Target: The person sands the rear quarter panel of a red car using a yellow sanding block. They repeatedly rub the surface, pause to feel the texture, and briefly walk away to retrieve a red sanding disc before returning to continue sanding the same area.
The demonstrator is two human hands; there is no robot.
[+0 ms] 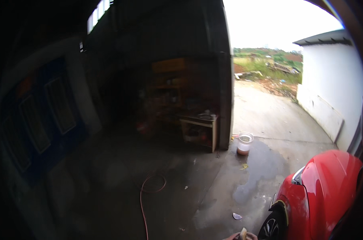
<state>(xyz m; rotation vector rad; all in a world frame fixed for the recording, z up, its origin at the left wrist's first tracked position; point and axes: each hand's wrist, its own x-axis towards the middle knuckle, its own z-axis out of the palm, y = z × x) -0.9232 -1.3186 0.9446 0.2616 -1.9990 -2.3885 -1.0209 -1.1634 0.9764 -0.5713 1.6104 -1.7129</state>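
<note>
At the bottom edge, only the upper parts of my hands come into view. My left hand [232, 237] and my right hand [251, 236] are closed around a small pale cream object [243, 233] between them. Its lower part is hidden, and its exact kind does not show. Just right of my hands is the front wheel [271, 228] of a red car [322, 188]. A yellowish strip [286, 209] runs along the edge of its wheel arch.
A pinkish-red hose [142, 204] curls over the dark floor. Beside the doorway stand a clear bucket [245, 140] and a cluttered wooden bench [197, 119]. A wet patch [265, 162] spreads near the car. A whitish scrap [237, 216] lies ahead of my hands.
</note>
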